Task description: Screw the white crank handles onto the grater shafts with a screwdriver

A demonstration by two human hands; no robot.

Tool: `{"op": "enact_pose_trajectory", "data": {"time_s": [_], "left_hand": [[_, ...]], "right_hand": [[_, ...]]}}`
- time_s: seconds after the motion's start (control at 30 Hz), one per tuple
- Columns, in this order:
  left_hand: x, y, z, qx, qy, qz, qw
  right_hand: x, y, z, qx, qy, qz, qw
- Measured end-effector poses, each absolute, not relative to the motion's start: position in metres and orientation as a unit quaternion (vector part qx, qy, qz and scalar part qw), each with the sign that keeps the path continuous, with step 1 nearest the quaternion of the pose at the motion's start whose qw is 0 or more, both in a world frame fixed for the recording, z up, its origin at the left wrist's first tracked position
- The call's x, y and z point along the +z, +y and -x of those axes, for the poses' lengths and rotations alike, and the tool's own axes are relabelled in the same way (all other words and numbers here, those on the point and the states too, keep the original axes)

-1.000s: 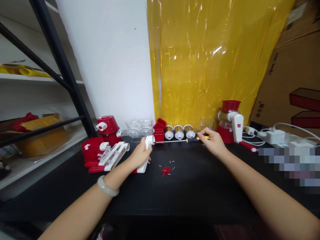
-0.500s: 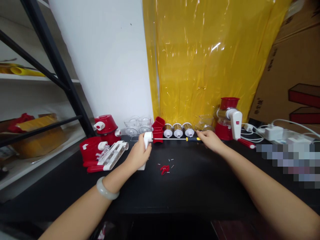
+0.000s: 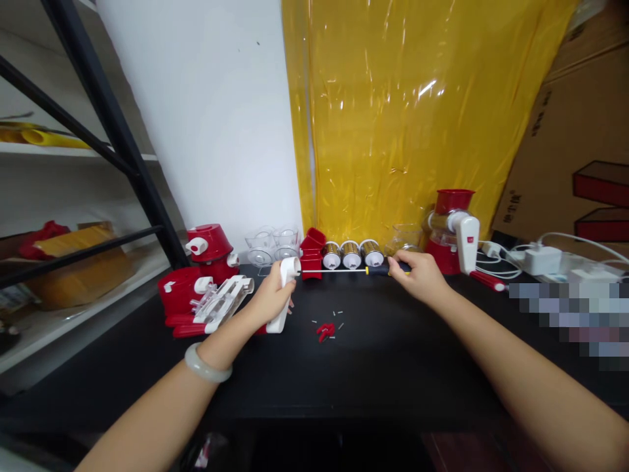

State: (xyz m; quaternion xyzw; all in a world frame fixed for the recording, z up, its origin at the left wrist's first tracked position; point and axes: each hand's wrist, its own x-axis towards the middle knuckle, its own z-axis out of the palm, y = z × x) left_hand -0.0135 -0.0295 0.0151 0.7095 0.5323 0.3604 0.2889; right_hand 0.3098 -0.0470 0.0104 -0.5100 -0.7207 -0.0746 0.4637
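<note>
My left hand (image 3: 272, 295) is closed around a white crank handle (image 3: 278, 320), held upright with its round socket end at the top. My right hand (image 3: 417, 274) grips the dark handle of a screwdriver (image 3: 339, 271). Its long shaft lies level, and the tip reaches the opening of the socket; whether it meets a screw inside I cannot tell. On the black table below lie small red plastic parts (image 3: 325, 331) with several loose screws (image 3: 341, 326) around them.
At left stand red grater bases (image 3: 181, 295) and a pile of white crank handles (image 3: 226, 305). Behind are clear hoppers (image 3: 272, 246), red chutes (image 3: 312, 254) and metal grater drums (image 3: 350, 254). An assembled grater (image 3: 452, 229) and white chargers (image 3: 543, 260) sit at right.
The left hand has turned the crank handle, so its socket faces more toward me. My right hand's fingers have shifted on the screwdriver handle. The view has moved slightly.
</note>
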Motion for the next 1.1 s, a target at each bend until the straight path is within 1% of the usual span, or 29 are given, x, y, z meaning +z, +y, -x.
{"op": "enact_pose_trajectory", "data": {"time_s": [0.13,0.2,0.27,0.33,0.4,0.43,0.5,0.6,0.67,0.73,0.8,0.93,1.1], "left_hand": [[0.016,-0.029,0.012,0.361,0.537,-0.695,0.314],[0.016,-0.029,0.011,0.366,0.541,-0.694,0.304],[0.015,-0.03,0.011,0.378,0.54,-0.697,0.282],[0.015,-0.032,0.011,0.388,0.532,-0.71,0.249],[0.015,-0.034,0.011,0.388,0.522,-0.733,0.198],[0.015,-0.036,0.011,0.385,0.517,-0.747,0.161],[0.016,-0.039,0.01,0.374,0.505,-0.774,0.076],[0.019,-0.042,0.01,0.365,0.495,-0.788,-0.015],[0.02,-0.044,0.01,0.366,0.499,-0.785,-0.035],[0.021,-0.043,0.01,0.365,0.503,-0.783,-0.032],[0.021,-0.042,0.012,0.363,0.504,-0.784,-0.017],[0.018,-0.039,0.015,0.364,0.501,-0.784,0.043],[0.015,-0.035,0.014,0.378,0.504,-0.76,0.16]], "right_hand": [[0.01,-0.047,-0.31,-0.073,-0.721,0.5,0.474],[0.009,-0.044,-0.31,-0.036,-0.708,0.51,0.488],[0.009,-0.04,-0.308,0.063,-0.667,0.54,0.509],[0.009,-0.036,-0.306,0.223,-0.592,0.566,0.529],[0.009,-0.033,-0.305,0.384,-0.503,0.553,0.542],[0.01,-0.032,-0.305,0.438,-0.466,0.538,0.548],[0.01,-0.031,-0.306,0.487,-0.428,0.521,0.556],[0.006,-0.03,-0.308,0.461,-0.444,0.548,0.538],[0.003,-0.029,-0.31,0.4,-0.488,0.587,0.508],[0.0,-0.028,-0.312,0.316,-0.54,0.619,0.475],[-0.002,-0.027,-0.313,0.226,-0.59,0.627,0.456],[-0.002,-0.028,-0.315,0.077,-0.651,0.593,0.468],[0.001,-0.033,-0.312,0.009,-0.674,0.56,0.481]]}}
